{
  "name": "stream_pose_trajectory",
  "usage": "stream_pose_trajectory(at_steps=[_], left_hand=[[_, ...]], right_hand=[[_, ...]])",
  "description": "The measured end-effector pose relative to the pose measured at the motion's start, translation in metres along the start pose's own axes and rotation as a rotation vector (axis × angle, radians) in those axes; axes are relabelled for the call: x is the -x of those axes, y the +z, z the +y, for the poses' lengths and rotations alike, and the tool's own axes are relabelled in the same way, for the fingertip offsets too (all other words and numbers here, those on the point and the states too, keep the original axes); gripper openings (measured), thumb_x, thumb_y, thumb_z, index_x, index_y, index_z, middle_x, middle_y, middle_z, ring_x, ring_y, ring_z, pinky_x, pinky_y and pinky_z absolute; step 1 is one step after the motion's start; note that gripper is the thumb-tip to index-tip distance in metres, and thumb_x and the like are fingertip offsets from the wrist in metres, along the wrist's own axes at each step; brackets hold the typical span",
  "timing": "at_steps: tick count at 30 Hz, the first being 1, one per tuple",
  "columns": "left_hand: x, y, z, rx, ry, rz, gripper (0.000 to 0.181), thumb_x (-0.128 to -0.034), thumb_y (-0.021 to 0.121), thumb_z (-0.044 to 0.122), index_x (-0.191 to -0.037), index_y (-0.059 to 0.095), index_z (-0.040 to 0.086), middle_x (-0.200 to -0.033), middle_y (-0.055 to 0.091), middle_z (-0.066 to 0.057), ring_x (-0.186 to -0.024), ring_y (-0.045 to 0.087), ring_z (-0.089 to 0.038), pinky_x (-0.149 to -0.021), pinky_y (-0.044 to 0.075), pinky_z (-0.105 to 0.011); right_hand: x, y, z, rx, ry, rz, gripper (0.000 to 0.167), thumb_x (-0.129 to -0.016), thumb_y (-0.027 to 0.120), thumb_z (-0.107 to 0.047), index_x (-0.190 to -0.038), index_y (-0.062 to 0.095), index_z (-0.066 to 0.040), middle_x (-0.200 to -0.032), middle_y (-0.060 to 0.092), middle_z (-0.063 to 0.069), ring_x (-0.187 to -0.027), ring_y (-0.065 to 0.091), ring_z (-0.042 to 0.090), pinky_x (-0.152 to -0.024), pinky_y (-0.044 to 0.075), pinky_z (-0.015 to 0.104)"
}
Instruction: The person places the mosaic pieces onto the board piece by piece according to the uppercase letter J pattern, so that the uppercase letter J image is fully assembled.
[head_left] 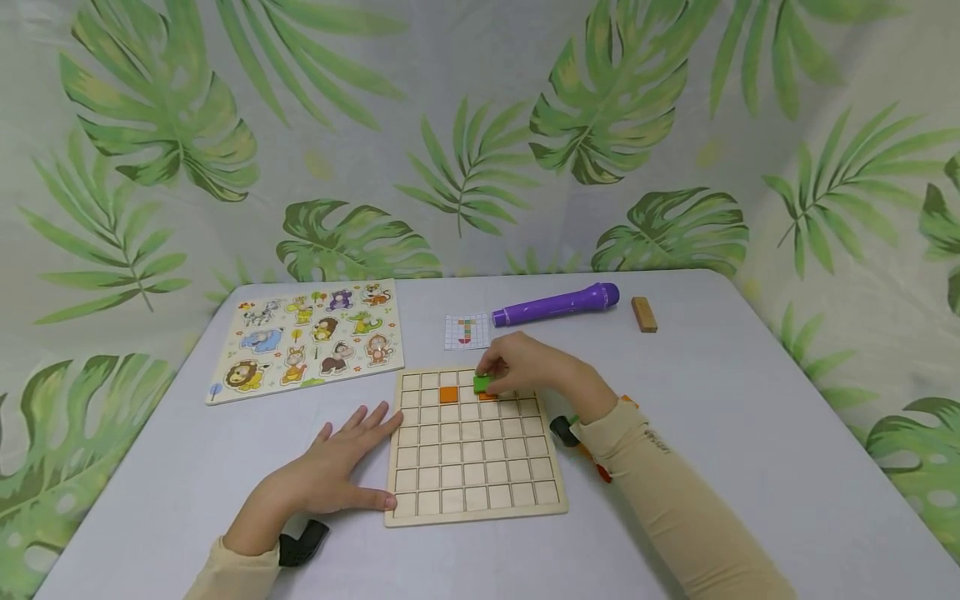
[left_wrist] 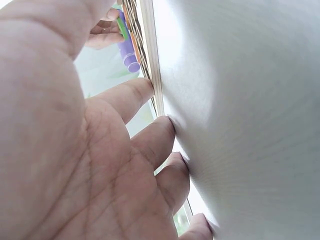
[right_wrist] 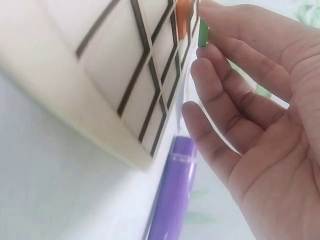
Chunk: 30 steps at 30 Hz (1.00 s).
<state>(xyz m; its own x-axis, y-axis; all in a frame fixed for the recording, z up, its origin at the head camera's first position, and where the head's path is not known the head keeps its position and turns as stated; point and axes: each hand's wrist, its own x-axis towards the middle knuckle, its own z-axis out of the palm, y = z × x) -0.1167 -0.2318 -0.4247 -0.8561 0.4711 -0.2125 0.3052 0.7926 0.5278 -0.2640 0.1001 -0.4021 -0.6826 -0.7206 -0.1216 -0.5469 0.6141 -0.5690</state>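
Green tile (head_left: 482,384) pinched above a pale wooden grid board (head_left: 475,476)

Spread and grasping nothing, the left hand (head_left: 326,475), lower left of centre, touches the board's left edge. Mid-frame, the board shows light square cells divided by dark grooves. Flat, square orange tiles (head_left: 448,395) lie near its top; just beside the right-hand one, the right hand (head_left: 527,365) pinches the small, bright green tile, and I cannot tell whether that touches the board.

Beneath everything is a white table (head_left: 750,433); leaf-printed fabric (head_left: 502,50) spans the back from left to right.

Counted left to right: one animal puzzle (head_left: 285,367) at upper left, two orange tiles, one printed card (head_left: 453,333), one green tile, one purple microphone (head_left: 555,305), one wooden block (head_left: 643,315) at upper right. Coloured pieces (head_left: 603,473) by the right forearm (head_left: 675,492) are partly hidden.
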Motion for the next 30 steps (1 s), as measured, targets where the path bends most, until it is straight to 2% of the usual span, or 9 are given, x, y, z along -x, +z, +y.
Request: stream_pose_trajectory(at_steps=[18, 30], left_hand=[[0.0, 0.0, 0.0, 0.002, -0.001, -0.002, 0.113, -0.0828, 0.085, 0.063, -0.172, 0.028, 0.022, -0.181, 0.016, -0.015, -0.166, 0.009, -0.051, -0.122, 0.004, -0.085], [0.0, -0.001, 0.001, 0.013, -0.006, -0.007, 0.113, -0.0831, 0.085, 0.062, -0.172, 0.028, 0.022, -0.181, 0.016, -0.015, -0.166, 0.009, -0.05, -0.122, 0.003, -0.085]], right_hand=[[-0.015, 0.01, -0.013, 0.032, -0.019, -0.04, 0.024, -0.094, 0.084, -0.015, -0.116, 0.081, -0.007, -0.108, 0.078, 0.001, -0.093, 0.069, 0.006, -0.089, 0.059, 0.023], [-0.018, 0.014, -0.012, 0.049, -0.027, -0.057, 0.018, -0.093, 0.085, -0.014, -0.111, 0.082, -0.01, -0.102, 0.078, -0.001, -0.087, 0.066, 0.005, -0.083, 0.057, 0.022]])
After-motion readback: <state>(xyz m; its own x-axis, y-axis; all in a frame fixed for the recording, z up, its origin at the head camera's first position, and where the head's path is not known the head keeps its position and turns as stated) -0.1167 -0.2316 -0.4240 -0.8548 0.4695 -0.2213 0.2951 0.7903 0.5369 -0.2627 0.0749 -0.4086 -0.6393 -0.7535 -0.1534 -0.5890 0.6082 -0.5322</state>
